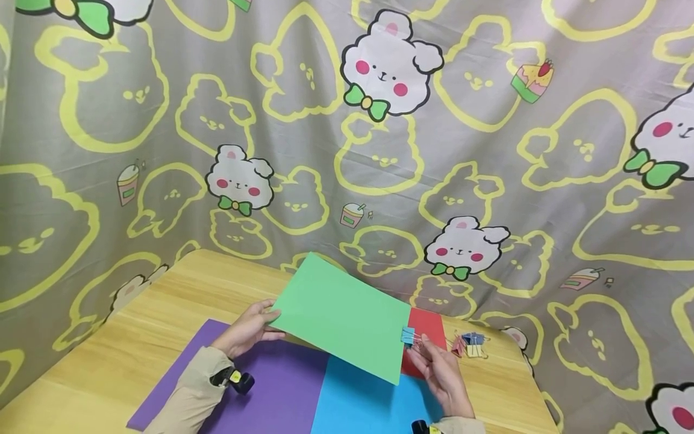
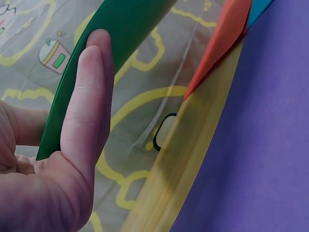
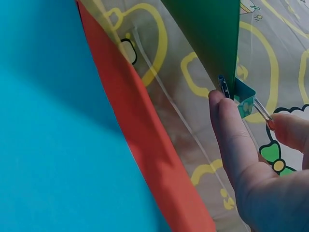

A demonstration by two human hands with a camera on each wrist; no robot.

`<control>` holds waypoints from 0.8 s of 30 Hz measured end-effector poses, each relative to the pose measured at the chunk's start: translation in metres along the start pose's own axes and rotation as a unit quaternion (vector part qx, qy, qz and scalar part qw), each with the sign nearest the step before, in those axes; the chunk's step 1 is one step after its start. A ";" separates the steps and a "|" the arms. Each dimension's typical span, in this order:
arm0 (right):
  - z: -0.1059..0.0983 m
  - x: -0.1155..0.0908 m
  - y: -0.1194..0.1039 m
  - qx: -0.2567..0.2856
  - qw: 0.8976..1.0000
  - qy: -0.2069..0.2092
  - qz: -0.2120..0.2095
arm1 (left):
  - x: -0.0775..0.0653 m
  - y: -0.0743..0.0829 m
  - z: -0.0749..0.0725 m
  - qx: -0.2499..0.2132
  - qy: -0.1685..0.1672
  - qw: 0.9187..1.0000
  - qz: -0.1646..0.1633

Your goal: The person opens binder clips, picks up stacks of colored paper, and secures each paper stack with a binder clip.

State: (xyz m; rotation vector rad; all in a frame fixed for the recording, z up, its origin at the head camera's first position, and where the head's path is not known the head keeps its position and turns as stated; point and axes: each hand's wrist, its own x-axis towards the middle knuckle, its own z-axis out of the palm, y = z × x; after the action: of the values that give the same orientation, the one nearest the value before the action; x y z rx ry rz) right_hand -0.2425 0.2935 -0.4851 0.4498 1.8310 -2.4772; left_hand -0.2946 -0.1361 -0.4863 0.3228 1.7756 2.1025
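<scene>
A green sheet of paper or card [image 1: 344, 316] is held up at a tilt over the table. My left hand [image 1: 246, 330] pinches its left edge, thumb on the upper face and straight fingers behind, as the left wrist view shows. On the sheet's right edge sits a light-blue binder clip [image 1: 408, 336]. My right hand [image 1: 441, 371] holds this clip by its wire handles, thumb on one side and fingers on the other; in the right wrist view the clip [image 3: 245, 99] straddles the green edge. Below lie a purple sheet [image 1: 271, 386], a blue sheet [image 1: 360, 395] and a red sheet [image 1: 428, 325].
Several binder clips [image 1: 472, 343], in pink, dark blue and yellow, lie in a small group right of the red sheet. The wooden table [image 1: 217, 280] ends at a grey patterned curtain [image 1: 303, 199] behind it. Wrist cameras [image 1: 241, 381] sit on both arms.
</scene>
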 end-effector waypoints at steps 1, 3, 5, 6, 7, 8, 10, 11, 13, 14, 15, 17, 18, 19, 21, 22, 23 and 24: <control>0.000 0.000 0.000 -0.001 1.000 -0.001 0.000 | 0.000 0.000 0.001 -0.001 -0.001 1.000 0.001; 0.001 0.000 0.000 -0.003 1.000 -0.005 -0.001 | 0.000 0.001 0.002 -0.003 -0.001 1.000 -0.001; 0.003 0.000 0.000 -0.010 1.000 -0.009 -0.004 | 0.001 0.001 0.004 -0.005 -0.002 1.000 -0.002; 0.003 0.000 0.000 -0.013 1.000 -0.009 -0.006 | 0.001 0.002 0.004 -0.006 -0.002 1.000 -0.002; 0.004 0.000 -0.001 -0.016 1.000 -0.010 -0.008 | 0.001 0.002 0.005 -0.007 -0.002 1.000 -0.002; 0.005 0.000 -0.001 -0.018 1.000 -0.010 -0.010 | 0.001 0.002 0.006 -0.008 -0.003 1.000 -0.002; 0.007 0.000 -0.001 -0.016 1.000 -0.008 -0.012 | 0.002 0.003 0.007 -0.010 -0.003 1.000 -0.002; 0.007 0.000 -0.001 -0.014 1.000 -0.007 -0.012 | 0.002 0.003 0.008 -0.011 -0.004 1.000 -0.002; 0.008 0.001 -0.001 -0.009 1.000 -0.006 -0.010 | 0.002 0.003 0.008 -0.013 -0.004 1.000 -0.004; 0.008 0.001 -0.001 -0.007 1.000 -0.004 -0.008 | 0.002 0.003 0.009 -0.014 -0.004 1.000 -0.005; 0.009 0.001 0.000 -0.005 1.000 -0.003 -0.007 | 0.002 0.003 0.009 -0.015 -0.004 1.000 -0.007; 0.009 0.001 0.000 -0.003 1.000 0.000 -0.005 | 0.002 0.003 0.010 -0.017 -0.005 1.000 -0.008; 0.009 0.001 0.001 -0.002 1.000 0.002 -0.004 | 0.002 0.003 0.010 -0.017 -0.005 1.000 -0.008; 0.009 0.001 0.001 0.001 1.000 0.005 -0.002 | 0.002 0.003 0.011 -0.019 -0.004 1.000 -0.009; 0.009 0.000 0.001 0.005 1.000 0.009 -0.001 | 0.002 0.002 0.012 -0.021 -0.004 1.000 -0.010; 0.009 0.000 0.000 0.006 1.000 0.010 0.000 | 0.002 0.002 0.013 -0.020 -0.006 1.000 -0.009; 0.009 0.000 0.000 0.006 1.000 0.011 0.001 | 0.002 0.001 0.013 -0.021 -0.006 1.000 -0.010; 0.009 -0.001 0.000 0.007 1.000 0.011 0.002 | 0.002 0.001 0.013 -0.022 -0.006 1.000 -0.010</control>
State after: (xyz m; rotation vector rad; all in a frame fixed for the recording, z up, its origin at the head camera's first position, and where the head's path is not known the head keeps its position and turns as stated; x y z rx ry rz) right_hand -0.2438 0.2854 -0.4825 0.4837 1.8202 -2.4938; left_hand -0.2913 -0.1233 -0.4831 0.3038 1.7169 2.1169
